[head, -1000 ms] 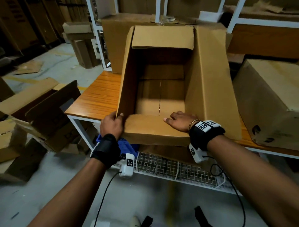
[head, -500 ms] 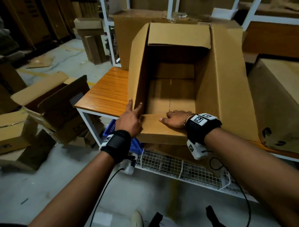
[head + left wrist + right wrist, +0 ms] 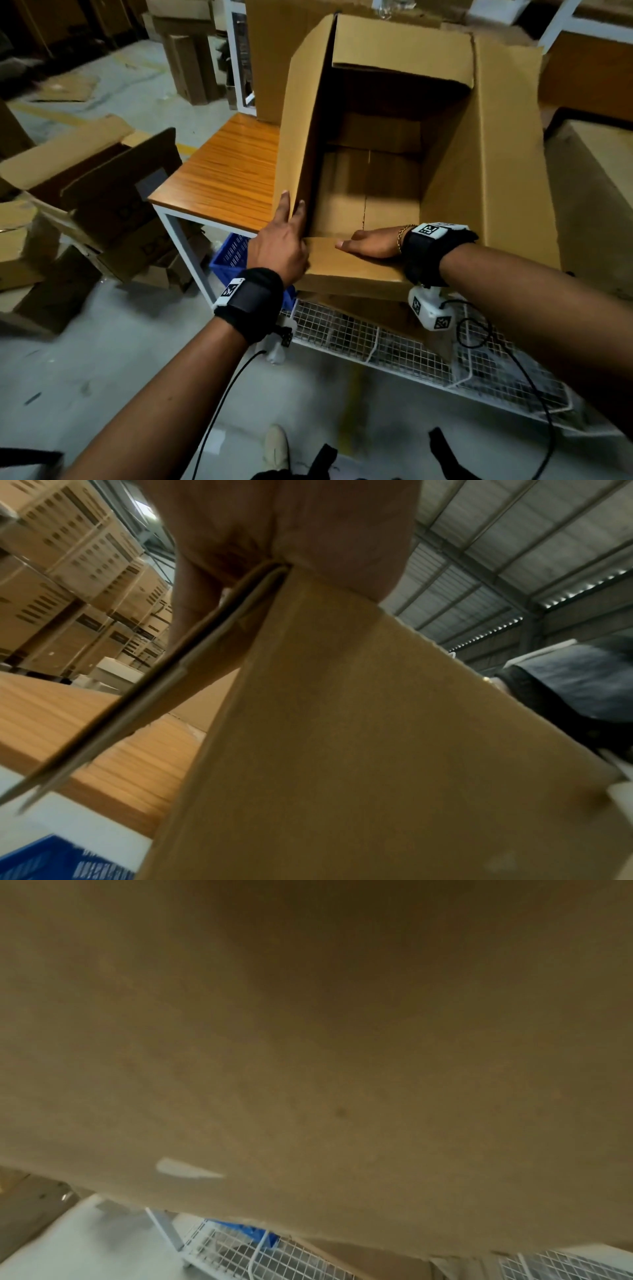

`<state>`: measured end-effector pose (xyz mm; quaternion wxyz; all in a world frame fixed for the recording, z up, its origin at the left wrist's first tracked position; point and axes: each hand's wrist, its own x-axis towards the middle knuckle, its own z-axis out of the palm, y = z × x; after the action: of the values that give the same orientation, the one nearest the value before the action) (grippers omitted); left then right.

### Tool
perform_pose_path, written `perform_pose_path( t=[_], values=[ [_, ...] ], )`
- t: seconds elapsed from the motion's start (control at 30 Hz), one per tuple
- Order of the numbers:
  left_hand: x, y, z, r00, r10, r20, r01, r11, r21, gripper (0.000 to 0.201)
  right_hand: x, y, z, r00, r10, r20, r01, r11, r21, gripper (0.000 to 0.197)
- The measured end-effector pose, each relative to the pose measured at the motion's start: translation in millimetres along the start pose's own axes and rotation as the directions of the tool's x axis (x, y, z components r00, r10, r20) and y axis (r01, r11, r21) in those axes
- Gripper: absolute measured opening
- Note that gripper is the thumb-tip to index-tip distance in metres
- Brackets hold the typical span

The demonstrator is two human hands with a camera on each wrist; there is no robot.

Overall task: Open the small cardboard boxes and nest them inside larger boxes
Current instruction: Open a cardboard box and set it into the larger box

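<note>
Left hand [image 3: 281,240] now further up brown open box [image 3: 486,164], flat; right hand [image 3: 371,241] flat on flap.

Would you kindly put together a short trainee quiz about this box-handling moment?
1. True or false: the big box on the table already holds a smaller box.
2. Which hand lies flat on the near flap? A) left B) right
3. Fill in: the left hand holds the box's left ____.

Key
1. False: only its bare floor shows inside.
2. B: the right hand presses palm-down on it.
3. Wall: the fingers lie along its outer face, near the corner with the flap.
</note>
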<state>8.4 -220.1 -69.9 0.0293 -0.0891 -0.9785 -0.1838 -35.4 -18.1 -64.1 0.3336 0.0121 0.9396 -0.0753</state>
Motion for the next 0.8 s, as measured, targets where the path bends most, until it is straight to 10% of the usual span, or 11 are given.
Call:
perform_pose_path(
  t=[0.2,0.4,0.57,0.67,0.8],
  values=[
    [13,8,-8,0.999,-0.023,-0.026,0.022,0.999,-0.027,0.057,-8,6,-30,0.947,-0.048,-0.319,0.034,0.998,-0.049,0.091],
    [38,20,-19,0.998,-0.051,-0.025,0.044,0.974,-0.221,0.062,-41,15,-71,0.759,-0.054,-0.649,0.046,0.998,-0.030,0.073],
    [58,28,-38,0.994,-0.109,0.001,0.097,0.880,-0.464,0.081,-94,11,-121,0.680,-0.094,-0.727,0.098,0.995,-0.037,0.059],
    [66,26,-42,0.979,-0.108,0.173,0.202,0.618,-0.760,0.093,-132,15,-137,0.673,-0.153,-0.724,0.122,0.988,-0.096,0.042],
    [65,22,-43,0.984,0.037,0.175,0.115,0.620,-0.776,0.044,-177,12,-115,0.681,-0.178,-0.710,0.086,0.983,-0.164,0.028]
  ],
)
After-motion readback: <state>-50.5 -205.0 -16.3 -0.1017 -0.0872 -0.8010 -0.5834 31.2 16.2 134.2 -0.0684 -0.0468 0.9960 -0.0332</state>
